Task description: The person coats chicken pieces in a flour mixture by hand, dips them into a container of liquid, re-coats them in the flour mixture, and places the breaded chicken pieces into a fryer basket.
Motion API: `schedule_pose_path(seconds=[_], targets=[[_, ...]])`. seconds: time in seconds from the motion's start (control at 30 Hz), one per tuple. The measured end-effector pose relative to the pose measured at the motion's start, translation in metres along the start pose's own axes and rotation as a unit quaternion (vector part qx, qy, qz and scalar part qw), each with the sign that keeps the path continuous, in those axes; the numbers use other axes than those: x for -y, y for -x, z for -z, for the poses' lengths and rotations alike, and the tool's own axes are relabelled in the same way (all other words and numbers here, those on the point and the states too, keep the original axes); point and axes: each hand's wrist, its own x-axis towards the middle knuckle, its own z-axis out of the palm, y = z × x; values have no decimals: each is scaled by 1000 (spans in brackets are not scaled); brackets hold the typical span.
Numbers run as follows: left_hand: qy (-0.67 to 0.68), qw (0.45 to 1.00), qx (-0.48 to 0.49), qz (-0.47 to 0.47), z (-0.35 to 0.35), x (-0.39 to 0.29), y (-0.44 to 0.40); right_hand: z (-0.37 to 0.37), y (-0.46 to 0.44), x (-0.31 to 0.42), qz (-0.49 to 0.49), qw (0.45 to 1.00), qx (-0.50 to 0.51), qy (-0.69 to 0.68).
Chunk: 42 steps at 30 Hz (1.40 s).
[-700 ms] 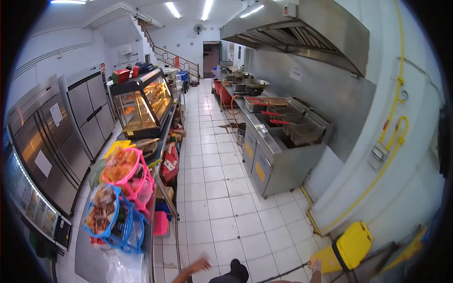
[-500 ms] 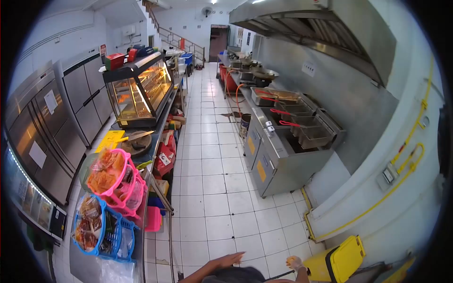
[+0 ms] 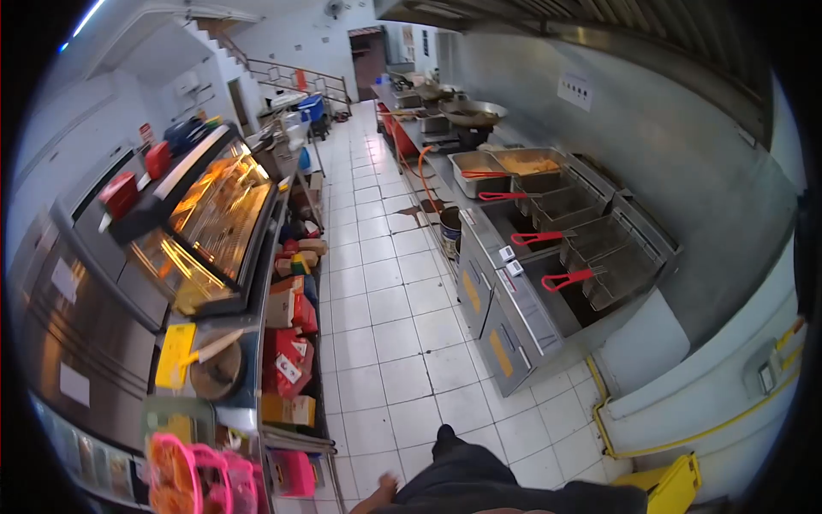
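Observation:
My left hand hangs low at the bottom edge, beside my dark-clothed leg. It is small and blurred, so its fingers do not show clearly; I see nothing in it. My right hand is out of view. Nearest to my left hand is a pink container on the lower shelf of the left counter. On that counter's near end stands a pink basket with bagged food. Further along lie a yellow board and a knife on a round chopping block.
A lit food warmer stands on the left counter. At right is a fryer with red-handled wire baskets, beyond it a wok. A yellow bin sits low right. White floor tiles run between.
The view has moved forward along the aisle and tilted. The fryer and food warmer look nearer, and the blue basket has left view. My gloved right hand has also gone out of view.

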Motion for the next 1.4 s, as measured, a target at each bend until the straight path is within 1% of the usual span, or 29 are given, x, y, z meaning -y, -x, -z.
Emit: schedule_pose_path(seconds=[0.07,0.1,0.13,0.17,0.2,0.27,0.3,0.33,0.4,0.47,0.5,0.57,0.6,0.67,0.73,0.8,0.87,0.93,0.97,1.0,1.03,1.07,1.1,1.17,1.2,1.27,1.33,1.37,1.4], targets=[[13,996,-83,-36,34,-70,-5,12,-43,19,81,983,11,165],[16,993,-106,-51,43,-103,-10,24,-73,36,146,954,6,262],[25,990,-126,-64,46,-135,-17,40,-116,67,214,917,-20,335],[33,987,-144,-71,48,-163,-22,86,-157,118,301,882,-15,361],[42,984,-158,-72,48,-186,-29,114,-223,155,323,856,-39,402],[61,979,-180,-73,47,-227,-49,167,-304,272,403,878,-137,218],[71,978,-184,-69,44,-244,-64,202,-327,342,450,866,-177,130],[80,977,-187,-64,41,-257,-80,242,-311,419,310,935,-58,-160],[92,977,-182,-59,38,-287,-118,299,-296,551,289,924,-12,-250],[101,981,-151,-61,38,-319,-155,326,-297,660,293,913,-3,-283],[110,985,-110,-68,39,-338,-173,338,-299,707,305,908,1,-288],[133,986,46,-90,25,-397,-221,351,-293,786,317,900,41,-298],[26,993,-53,-102,0,-439,-258,355,-293,814,319,897,76,-296],[-28,991,-59,-116,-78,-535,-331,380,-272,876,326,891,97,-299],[-98,984,49,-138,-151,-639,-403,432,-262,936,347,877,110,-313],[-171,962,125,-170,-245,-744,-437,493,-266,982,423,839,76,-334],[-223,928,208,-212,-341,-841,-443,563,-287,1018,501,779,29,-376],[-285,885,272,-249,-420,-916,-457,650,-290,1049,506,770,-63,-384],[-298,880,277,-246,-460,-947,-460,698,-292,1058,524,750,-118,-387],[-327,856,302,-263,-498,-971,-460,743,-294,1060,538,730,-172,-385],[-356,830,327,-280,-523,-986,-472,777,-299,1060,529,698,-196,-441],[-367,822,334,-281,-546,-995,-481,810,-309,1059,520,660,-222,-495],[-364,818,350,-277,-568,-1003,-491,846,-323,1055,519,651,-234,-502],[-348,828,361,-252,-610,-1013,-495,912,-343,1032,469,615,-358,-524],[-343,837,346,-247,-630,-1011,-492,942,-360,1013,459,615,-365,-528],[-316,838,362,-260,-659,-993,-518,986,-400,970,369,637,-501,-455],[-376,758,462,-265,-701,-1008,-511,1016,-419,930,278,618,-686,-265],[-408,710,492,-295,-723,-1018,-510,1025,-429,915,224,627,-683,-300],[-437,683,489,-323,-753,-1038,-488,1035,-441,898,172,637,-677,-327]])
